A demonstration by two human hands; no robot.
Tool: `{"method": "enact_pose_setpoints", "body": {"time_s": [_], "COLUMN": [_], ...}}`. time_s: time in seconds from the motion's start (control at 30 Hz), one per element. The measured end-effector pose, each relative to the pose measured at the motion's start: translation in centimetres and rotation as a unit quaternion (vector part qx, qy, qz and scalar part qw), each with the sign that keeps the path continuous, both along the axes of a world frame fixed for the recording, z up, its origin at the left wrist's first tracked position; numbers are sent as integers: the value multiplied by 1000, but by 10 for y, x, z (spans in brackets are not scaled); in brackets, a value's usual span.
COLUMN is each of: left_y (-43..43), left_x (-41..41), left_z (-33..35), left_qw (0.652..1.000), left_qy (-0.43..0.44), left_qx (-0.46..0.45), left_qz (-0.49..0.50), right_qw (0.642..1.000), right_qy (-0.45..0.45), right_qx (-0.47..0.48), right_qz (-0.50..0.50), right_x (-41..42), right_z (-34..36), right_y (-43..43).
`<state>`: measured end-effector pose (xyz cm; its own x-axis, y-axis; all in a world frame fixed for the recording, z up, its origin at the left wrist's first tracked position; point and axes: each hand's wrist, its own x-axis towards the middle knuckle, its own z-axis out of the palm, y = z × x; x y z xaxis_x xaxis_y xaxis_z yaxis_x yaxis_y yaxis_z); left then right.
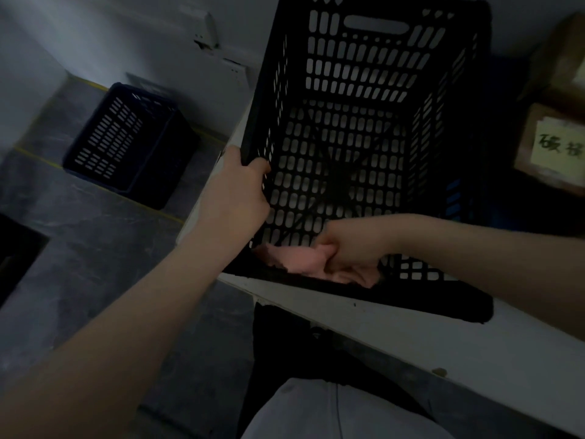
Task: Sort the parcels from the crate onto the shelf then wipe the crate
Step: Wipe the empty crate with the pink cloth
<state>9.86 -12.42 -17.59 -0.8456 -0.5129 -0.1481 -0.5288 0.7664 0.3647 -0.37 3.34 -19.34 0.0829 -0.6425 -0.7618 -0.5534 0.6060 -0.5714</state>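
Left arm reaches forward, bare; left hand (240, 188) curled over the crate (348, 74) side rim. Right forearm crosses in from the right, right hand (351, 248) fisted round a pink cloth (294, 258) low inside.

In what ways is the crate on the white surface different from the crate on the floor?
The crate on the white surface stands before the person; the crate on the floor sits left, by the wall. The left hand grips the first crate's side rim and the right hand holds a pink cloth inside it; no hand touches the floor crate. Both are dark with slotted walls.
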Motion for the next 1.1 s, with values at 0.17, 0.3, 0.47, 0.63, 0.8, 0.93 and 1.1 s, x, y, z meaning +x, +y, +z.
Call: {"method": "enact_pose_setpoints", "body": {"time_s": [0.17, 0.3, 0.47, 0.63, 0.8, 0.93, 1.1], "left_y": [0, 1, 0, -2, -3, -3, -3], "left_x": [-1, 0, 1, 1, -1, 0, 0], "left_z": [1, 1, 0, -4, -7, -5, -6], "left_qw": [1000, 1000, 1000, 1000, 1000, 1000, 1000], "left_qy": [-3, -11, -2, 1, -6, -8, -9], "left_qx": [-9, -14, -1, -5, -12, -11, -13], "left_qz": [2, 7, -4, -1, 8, 6, 2], "right_qw": [989, 969, 987, 997, 994, 971, 980], "right_qy": [131, 210, 102, -22, 65, 200, 97], "right_qx": [31, 5, -66, -69, -58, 6, 166], "right_qz": [54, 133, 105, 9, 61, 132, -54], "right_x": [18, 31, 15, -16, -6, 3, -7], "right_z": [-61, -82, -38, 44, 54, 6, -65], "right_y": [-18, -24, -1, 40, 56, 38, 40]}}
